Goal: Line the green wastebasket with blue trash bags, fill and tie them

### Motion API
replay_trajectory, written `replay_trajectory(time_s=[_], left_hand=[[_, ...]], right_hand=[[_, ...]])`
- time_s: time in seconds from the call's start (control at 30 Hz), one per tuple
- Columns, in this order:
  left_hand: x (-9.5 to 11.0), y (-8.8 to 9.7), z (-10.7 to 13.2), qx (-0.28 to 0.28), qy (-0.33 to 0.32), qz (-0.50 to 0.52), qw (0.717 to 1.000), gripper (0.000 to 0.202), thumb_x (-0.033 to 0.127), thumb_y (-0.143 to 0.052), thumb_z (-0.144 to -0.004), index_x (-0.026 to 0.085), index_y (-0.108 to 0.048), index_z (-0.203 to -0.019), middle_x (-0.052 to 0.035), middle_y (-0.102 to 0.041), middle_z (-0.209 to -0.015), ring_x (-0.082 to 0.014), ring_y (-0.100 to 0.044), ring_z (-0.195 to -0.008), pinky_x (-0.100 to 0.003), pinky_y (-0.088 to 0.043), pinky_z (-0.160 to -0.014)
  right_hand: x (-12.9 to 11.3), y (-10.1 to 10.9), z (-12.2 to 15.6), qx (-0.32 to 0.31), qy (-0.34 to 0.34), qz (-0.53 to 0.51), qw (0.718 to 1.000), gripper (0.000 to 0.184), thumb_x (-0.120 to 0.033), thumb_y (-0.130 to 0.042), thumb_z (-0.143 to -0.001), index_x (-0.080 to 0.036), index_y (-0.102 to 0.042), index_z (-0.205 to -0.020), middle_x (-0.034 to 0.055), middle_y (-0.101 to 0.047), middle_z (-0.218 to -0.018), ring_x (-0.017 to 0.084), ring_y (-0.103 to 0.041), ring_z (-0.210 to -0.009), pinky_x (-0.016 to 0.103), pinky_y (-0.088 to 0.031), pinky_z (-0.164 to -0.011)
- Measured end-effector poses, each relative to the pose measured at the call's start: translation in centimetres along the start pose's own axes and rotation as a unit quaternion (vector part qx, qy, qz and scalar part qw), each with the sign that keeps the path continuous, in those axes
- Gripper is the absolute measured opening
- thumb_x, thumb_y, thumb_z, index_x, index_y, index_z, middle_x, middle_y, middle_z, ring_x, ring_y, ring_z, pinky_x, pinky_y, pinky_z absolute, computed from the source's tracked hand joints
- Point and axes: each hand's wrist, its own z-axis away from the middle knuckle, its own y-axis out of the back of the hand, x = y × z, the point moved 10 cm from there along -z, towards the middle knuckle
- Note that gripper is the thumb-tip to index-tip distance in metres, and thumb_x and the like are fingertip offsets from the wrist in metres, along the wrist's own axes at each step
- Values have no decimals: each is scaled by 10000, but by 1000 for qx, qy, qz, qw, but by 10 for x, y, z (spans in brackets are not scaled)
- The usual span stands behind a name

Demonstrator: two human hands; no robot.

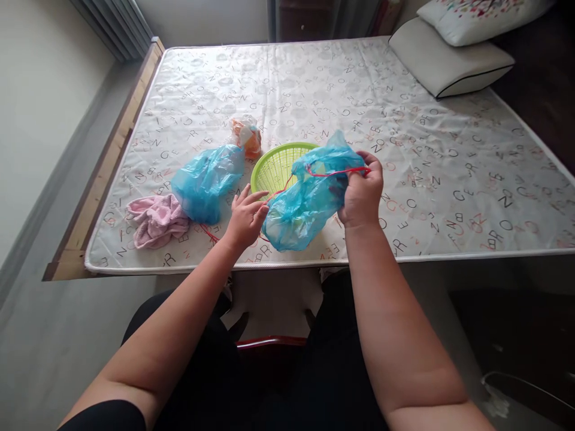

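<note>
A thin blue plastic bag (299, 209) with a red drawstring (332, 173) hangs crumpled over a green mesh basket (274, 167). My right hand (365, 191) is closed on the bag's right side, with a loop of the string at its thumb. At the bag's left, my left hand (246, 216) has the string's other stretch between thumb and index finger, its other fingers spread. Beyond my left hand lies a second blue plastic bag (209, 179), puffed up, with red string at its near edge. The bag I hold hides much of the basket.
Everything rests on a letter-printed mattress (426, 173) with a wooden bed rail (108, 167) at left. A pink cloth (159, 221) lies near the front edge. Behind the basket sits a clear bag with orange contents (248, 136). Two pillows (449, 57) are stacked back right.
</note>
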Motion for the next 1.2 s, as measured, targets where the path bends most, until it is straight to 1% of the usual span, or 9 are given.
replay_trajectory(time_s=[0.13,0.23,0.3,0.4,0.53,0.7,0.87,1.1,1.2], left_hand=[[3,4,-1,43,11,50,998,278,490,-764,-985,236,-822,-887,-84,-768,-1393,-410,-453,-1584,-731,-251,-1324],[0,20,-2,127,17,143,981,213,433,-784,-972,235,-803,-896,-75,-807,-1264,-336,-612,-1441,-621,-369,-1311],[-19,37,1,211,65,235,947,230,456,-781,-976,227,-788,-955,-62,-811,-1132,-282,-710,-1261,-508,-511,-1209],[-60,40,5,281,183,396,855,280,495,-789,-967,223,-723,-973,-24,-748,-940,-208,-749,-1002,-334,-634,-924],[-86,14,4,238,287,551,747,206,405,-768,-988,231,-659,-1006,5,-697,-874,-154,-719,-801,-266,-632,-726],[-70,-15,2,128,333,606,711,169,357,-640,-1070,197,-692,-1070,-12,-725,-856,-143,-680,-690,-269,-627,-677],[-47,-24,6,61,361,655,661,303,434,-508,-1136,207,-705,-1169,-37,-799,-977,-190,-766,-840,-330,-664,-800],[-50,-24,3,33,354,653,669,271,446,-612,-1075,202,-721,-1128,-40,-806,-938,-194,-792,-896,-312,-666,-867],[-61,-28,9,25,376,584,719,259,431,-750,-961,190,-727,-1051,-35,-766,-824,-182,-734,-675,-291,-642,-639]], right_hand=[[8,-8,2,-26,-64,-57,996,457,-513,-742,-874,-313,-589,-1255,8,-694,-1036,165,-697,-812,253,-587,-564],[13,0,-5,-6,-60,-60,996,435,-525,-746,-865,-294,-591,-1199,1,-688,-989,160,-692,-802,255,-586,-580],[16,17,-12,40,-38,-47,997,388,-496,-716,-884,-278,-588,-1178,15,-687,-1013,171,-711,-875,275,-609,-650],[26,48,-22,122,-38,-24,992,303,-406,-646,-902,-256,-571,-1154,45,-679,-1076,191,-720,-990,319,-634,-765],[39,79,-28,186,-85,-2,979,296,-334,-554,-906,-269,-520,-1193,73,-654,-1180,207,-713,-1037,357,-636,-779],[48,84,-22,172,-174,33,969,365,-315,-637,-834,-287,-511,-1176,55,-659,-1203,215,-704,-998,362,-625,-724],[32,69,-15,145,-128,78,978,514,-261,-759,-743,-256,-534,-1205,38,-669,-1113,196,-695,-930,313,-591,-693],[-8,77,-22,155,42,164,973,186,-231,-637,-832,-222,-637,-1017,42,-676,-987,177,-677,-863,356,-610,-780],[5,83,-22,155,-28,141,977,258,-232,-643,-821,-239,-644,-1079,37,-674,-963,178,-645,-737,365,-596,-656]])
